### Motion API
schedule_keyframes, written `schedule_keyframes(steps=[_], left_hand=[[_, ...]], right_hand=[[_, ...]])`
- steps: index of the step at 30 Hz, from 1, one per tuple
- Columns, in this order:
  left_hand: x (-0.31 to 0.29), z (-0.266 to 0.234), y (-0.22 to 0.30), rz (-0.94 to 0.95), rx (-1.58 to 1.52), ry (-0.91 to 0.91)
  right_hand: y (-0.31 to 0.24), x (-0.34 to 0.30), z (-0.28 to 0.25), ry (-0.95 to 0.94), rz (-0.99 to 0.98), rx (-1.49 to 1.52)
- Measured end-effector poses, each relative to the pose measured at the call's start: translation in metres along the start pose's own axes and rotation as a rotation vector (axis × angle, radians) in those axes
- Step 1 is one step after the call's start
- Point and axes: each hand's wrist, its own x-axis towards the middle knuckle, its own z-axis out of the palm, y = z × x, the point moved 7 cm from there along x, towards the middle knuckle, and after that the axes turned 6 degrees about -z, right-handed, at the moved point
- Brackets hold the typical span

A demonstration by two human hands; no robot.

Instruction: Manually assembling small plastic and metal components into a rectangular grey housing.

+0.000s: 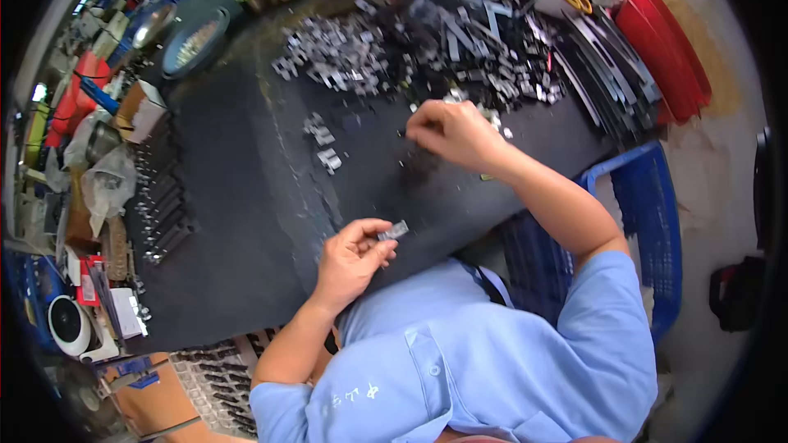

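Near the table's front edge, my left hand [345, 267] pinches a small silvery metal piece [396, 230] between thumb and fingers. Farther forward and to the right, my right hand [460, 133] hovers over the dark tabletop [238, 164] with its fingertips drawn together. A tiny dark bit shows by those fingertips, but I cannot make out what they hold, if anything. A few loose metal pieces [330, 160] lie left of my right hand. Beyond it spreads a heap of small metal pieces [336, 53], joined by a pile of dark and silvery strips [460, 33].
Long metal strips [607, 74] lie at the right beside red trays [665, 49]. A blue crate [669, 238] stands by my right arm. Dark parts [168, 205] line the table's left side, near plastic bags [108, 184]. A round blue tray [197, 45] sits far left.
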Motion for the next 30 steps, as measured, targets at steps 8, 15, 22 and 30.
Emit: schedule_keyframes(steps=[8,15,22,30], left_hand=[[-0.025,0.036,-0.004,0.256,0.261,-0.017],[-0.032,0.037,-0.006,0.294,0.309,-0.059],[-0.034,0.039,0.012,0.434,0.508,-0.048],[-0.019,0.049,0.018,0.466,0.570,-0.067]], right_hand=[[-0.057,-0.125,0.045,0.019,-0.583,0.016],[-0.048,-0.133,0.051,0.038,-0.521,0.147],[-0.055,-0.136,0.053,-0.098,-0.602,0.124],[-0.003,-0.107,0.028,0.030,-0.439,-0.331]])
